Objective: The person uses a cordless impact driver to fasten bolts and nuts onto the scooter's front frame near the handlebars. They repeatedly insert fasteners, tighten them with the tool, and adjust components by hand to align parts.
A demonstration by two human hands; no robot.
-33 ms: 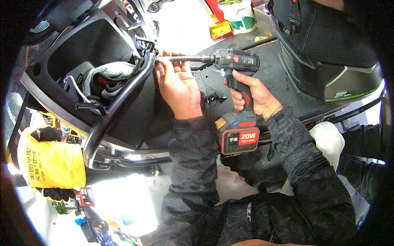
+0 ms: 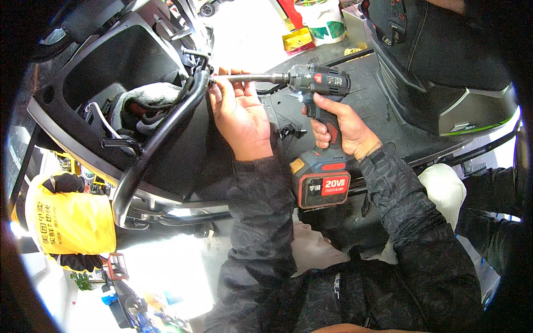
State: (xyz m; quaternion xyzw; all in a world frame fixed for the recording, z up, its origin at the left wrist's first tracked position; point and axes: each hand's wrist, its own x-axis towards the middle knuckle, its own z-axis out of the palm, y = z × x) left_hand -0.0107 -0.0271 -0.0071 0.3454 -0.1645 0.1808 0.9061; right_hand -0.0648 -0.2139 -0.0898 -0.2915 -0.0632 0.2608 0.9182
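We see a black-and-grey cordless power driver [image 2: 319,79] held level above the black plastic floorboard [image 2: 366,102] of a scooter-like vehicle, its long steel shaft [image 2: 270,78] pointing left at a thick, bent black metal tube [image 2: 166,130]. The right hand [image 2: 351,126] is wrapped around the driver's grip; its palm side is turned from us, so we cannot tell how far the trigger is pressed. The left hand [image 2: 244,119], palm up, has its thumb and fingers closed about the far end of the shaft, just beside the tube. Those fingers partly cover the tip, and we cannot make out what sits in it.

Below the shaft, some small dark pieces [image 2: 290,132] lie on the floorboard, too small for us to identify. Behind the tube, a fuzzy grey cloth [image 2: 158,91] sits bunched in a black plastic compartment [image 2: 130,44], partly hidden by the tube. Farther out we find a white bucket with green patches [image 2: 327,25], cut off at the top edge, and a bright yellow fabric piece with black parts [image 2: 78,227], whose outer side fades into the dark rim.
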